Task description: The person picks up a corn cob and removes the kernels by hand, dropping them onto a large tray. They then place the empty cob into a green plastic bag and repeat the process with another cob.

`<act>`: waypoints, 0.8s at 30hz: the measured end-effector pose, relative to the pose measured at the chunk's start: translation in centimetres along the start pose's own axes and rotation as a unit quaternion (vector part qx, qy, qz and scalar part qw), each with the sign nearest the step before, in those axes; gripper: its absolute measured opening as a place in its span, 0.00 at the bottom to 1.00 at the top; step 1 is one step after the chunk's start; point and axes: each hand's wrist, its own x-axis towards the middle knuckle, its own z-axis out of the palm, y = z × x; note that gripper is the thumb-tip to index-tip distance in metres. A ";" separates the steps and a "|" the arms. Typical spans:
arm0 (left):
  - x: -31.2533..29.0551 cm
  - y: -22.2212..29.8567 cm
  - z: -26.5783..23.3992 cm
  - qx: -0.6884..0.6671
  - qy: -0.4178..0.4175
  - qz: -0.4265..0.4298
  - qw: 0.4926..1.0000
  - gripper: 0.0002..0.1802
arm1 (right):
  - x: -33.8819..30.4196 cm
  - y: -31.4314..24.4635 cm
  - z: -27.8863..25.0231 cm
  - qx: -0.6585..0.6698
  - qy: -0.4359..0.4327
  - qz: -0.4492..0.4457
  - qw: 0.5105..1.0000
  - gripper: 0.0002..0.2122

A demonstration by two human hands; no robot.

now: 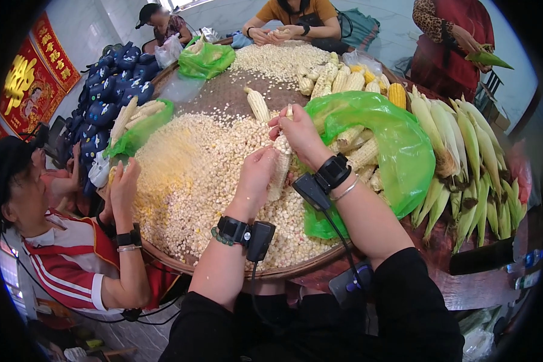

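Observation:
A pale corn cob (280,175) is held tilted over the heap of loose kernels (187,181), partly stripped near its upper part. My left hand (256,175) closes around its side. My right hand (303,137) is closed at its upper end, the thumb and fingers pinched together. A small pale tip shows above the right fingers; I cannot tell whether it belongs to the same cob. To the right of my right hand lies a green plastic bag (407,151) with several pale cobs (363,155) in its mouth.
A wide round tray (223,90) bears the kernels, with another cob (257,104) lying beyond my hands. Unhusked corn (464,151) is piled at right. Across the tray lie several cobs (329,78) and a green bag (206,59). Co-workers sit left and far; another stands far right.

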 end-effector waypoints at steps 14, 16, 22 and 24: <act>-0.4 0.2 0.4 0.025 0.032 -0.025 0.999 0.10 | -0.5 0.0 0.4 0.007 -0.021 0.008 1.000 0.03; -0.2 0.2 0.3 -0.002 0.030 -0.030 0.999 0.10 | -0.5 0.0 0.4 0.001 -0.019 0.002 1.000 0.03; -0.7 1.3 1.5 -0.091 0.036 -0.047 0.994 0.11 | 0.1 0.5 -0.2 0.022 -0.004 -0.014 1.000 0.05; -0.6 0.9 1.2 -0.042 0.027 -0.038 0.998 0.11 | 0.1 0.5 -0.2 0.013 -0.008 -0.008 1.000 0.04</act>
